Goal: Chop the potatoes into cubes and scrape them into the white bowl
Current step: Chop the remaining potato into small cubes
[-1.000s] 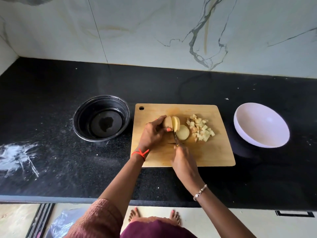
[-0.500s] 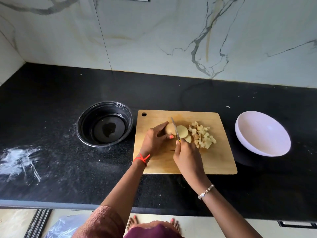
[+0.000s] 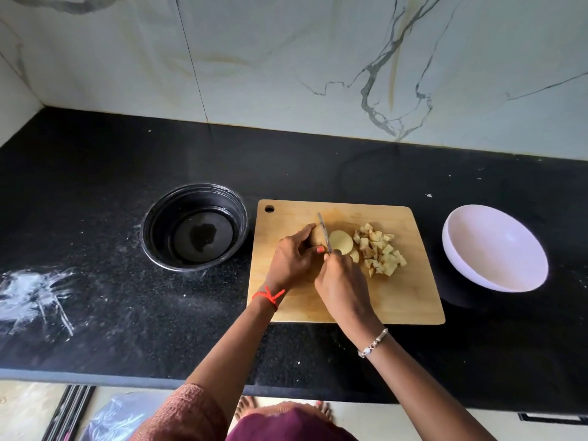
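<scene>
Moved since one second ago: knife [image 3: 323, 229], blade now set across potato [image 3: 316, 238], beside cut slices [image 3: 340, 240]. On black counter [image 3: 95, 186]: wooden board [image 3: 397, 297]; black bowl [image 3: 159, 230] left; white bowl [image 3: 494, 249] right, apart from board. Left hand [image 3: 292, 259] gripping potato; right hand [image 3: 343, 283] closed round knife handle. Cubes [image 3: 380, 249] heaped on board, right of slices.

Speckled black counter [image 3: 95, 313], tan wooden board [image 3: 397, 297], pale yellow potato cubes [image 3: 380, 249], white bowl [image 3: 496, 249], grey-veined white wall [image 3: 286, 74].

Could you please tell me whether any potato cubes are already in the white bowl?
No, the white bowl holds nothing; the potato cubes lie piled on the cutting board.
</scene>
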